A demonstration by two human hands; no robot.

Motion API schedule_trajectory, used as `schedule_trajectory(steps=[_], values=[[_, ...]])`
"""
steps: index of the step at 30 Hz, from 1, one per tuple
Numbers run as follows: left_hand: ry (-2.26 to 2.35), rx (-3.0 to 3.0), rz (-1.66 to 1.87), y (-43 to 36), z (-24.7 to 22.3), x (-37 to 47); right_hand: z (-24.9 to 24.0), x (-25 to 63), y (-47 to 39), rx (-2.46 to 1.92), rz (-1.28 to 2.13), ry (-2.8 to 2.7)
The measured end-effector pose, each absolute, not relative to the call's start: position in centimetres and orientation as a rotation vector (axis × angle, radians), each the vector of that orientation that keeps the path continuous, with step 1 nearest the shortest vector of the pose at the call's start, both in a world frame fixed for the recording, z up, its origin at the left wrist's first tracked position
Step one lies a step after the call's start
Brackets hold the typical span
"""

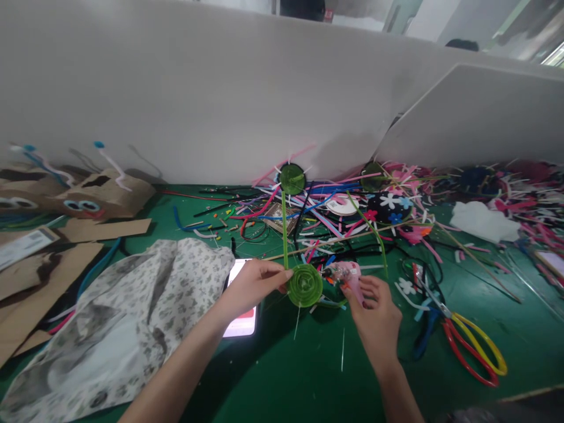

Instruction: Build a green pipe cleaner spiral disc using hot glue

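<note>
My left hand (253,284) pinches the edge of a green coiled disc (305,285) made of wound pipe cleaner, with a loose green strand (284,226) rising from it. My right hand (375,308) grips a pink glue gun (348,274), its nozzle pointing at the right side of the disc. Both hover just above the green table (282,364).
A patterned cloth (118,329) lies at left over a lit phone (241,320). Cardboard pieces (53,258) sit far left. A heap of coloured pipe cleaners (326,205) and another green disc (292,178) lie behind. Red-and-yellow scissors (471,343) rest at right. White partition (220,106) behind.
</note>
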State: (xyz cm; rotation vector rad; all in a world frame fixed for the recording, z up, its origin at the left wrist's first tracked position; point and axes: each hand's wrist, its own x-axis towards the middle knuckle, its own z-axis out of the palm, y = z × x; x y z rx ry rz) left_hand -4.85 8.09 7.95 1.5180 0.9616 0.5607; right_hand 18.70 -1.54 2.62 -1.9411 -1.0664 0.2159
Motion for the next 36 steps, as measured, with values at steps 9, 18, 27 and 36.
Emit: schedule_trajectory(steps=[9,18,27,36], values=[[0.966,1.542,0.576,7.9,7.5,-4.6,2.5,18.8,-2.0,-1.947,0.204,-1.066],[1.045,1.672,0.581,7.5,8.3,-4.7,2.4,18.7,-2.6,-1.932,0.159,-1.085],[1.048,1.775,0.618,6.6,8.4,-4.5,3.1,18.5,-3.2,-1.951,0.145,-1.051],[1.025,1.82,0.665,6.2,8.8,-4.7,3.5,18.6,-4.1,-1.938,0.068,-1.039]])
